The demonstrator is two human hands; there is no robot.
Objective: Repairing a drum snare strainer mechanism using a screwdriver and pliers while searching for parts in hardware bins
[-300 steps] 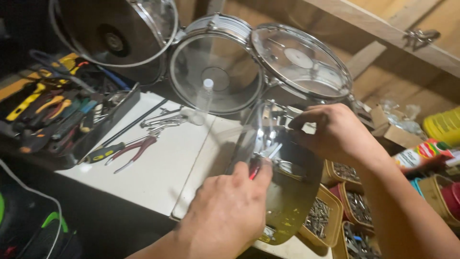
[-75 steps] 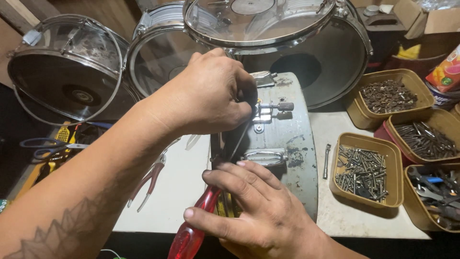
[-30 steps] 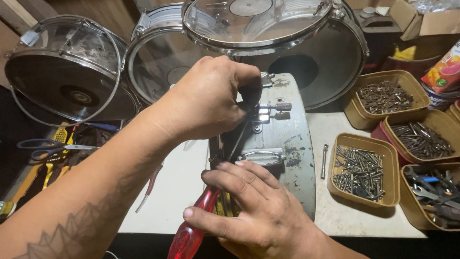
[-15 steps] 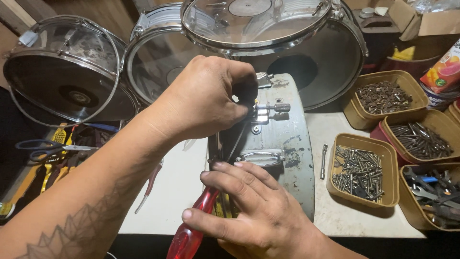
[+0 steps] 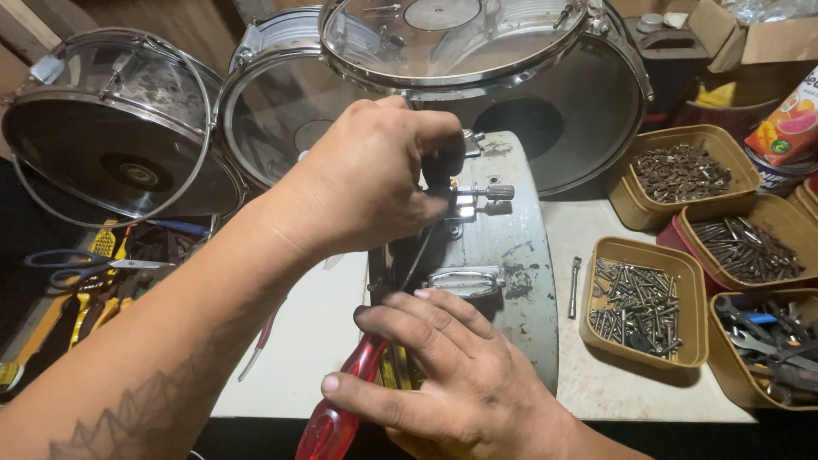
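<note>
Drum shell [image 5: 511,281] stays on edge on white table [image 5: 315,341], barely shifted. Left hand [image 5: 375,183] keeps gripping its lug, right hand [image 5: 443,383] grasps red-handled tool [image 5: 341,413]; tip hidden.

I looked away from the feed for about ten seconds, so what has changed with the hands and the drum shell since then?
Ten seconds ago the hands held the grey drum shell up over the white board; it now lies on it. The left hand has shifted to the shell's upper hardware, and the right hand now rests on the shell, pinning a red-handled tool. Over the last seconds, hardly anything moved. The trays of screws stayed put.
</note>
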